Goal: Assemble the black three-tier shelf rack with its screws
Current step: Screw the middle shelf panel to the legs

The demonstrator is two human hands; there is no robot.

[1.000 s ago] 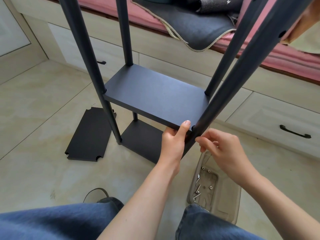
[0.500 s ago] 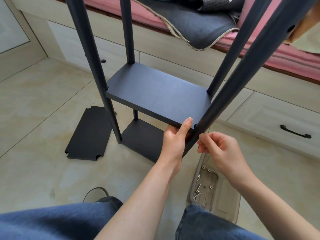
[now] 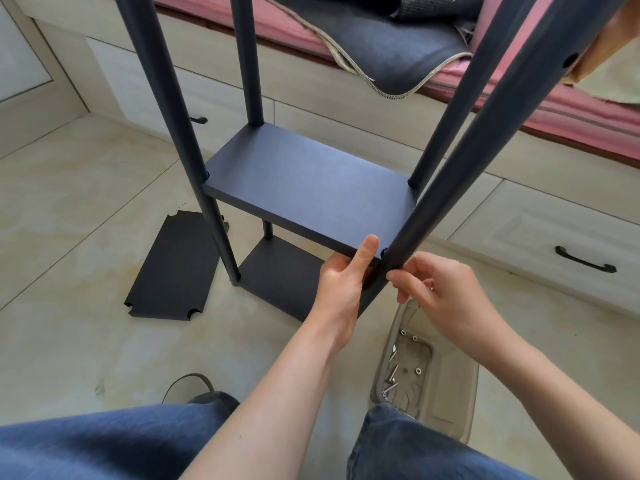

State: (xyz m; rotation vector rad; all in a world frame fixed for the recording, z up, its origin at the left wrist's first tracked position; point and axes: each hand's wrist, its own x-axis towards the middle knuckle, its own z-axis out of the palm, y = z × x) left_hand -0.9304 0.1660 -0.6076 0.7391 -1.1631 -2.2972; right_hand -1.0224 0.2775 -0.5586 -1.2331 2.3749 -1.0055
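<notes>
Beige floor tiles (image 3: pixel 86 341) carry the black four-post shelf rack (image 3: pixel 308 188), its middle board gripped by the left hand (image 3: pixel 341 289) while the right hand (image 3: pixel 446 296) pinches at the near post; no writing is legible.

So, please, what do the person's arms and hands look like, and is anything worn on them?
Both forearms are bare up to the picture's edge: no sleeves show. The left hand and the right hand wear no gloves, and I see no ring, watch or bracelet. The fingers have short, plain nails. Blue jeans cover the legs below.
</notes>
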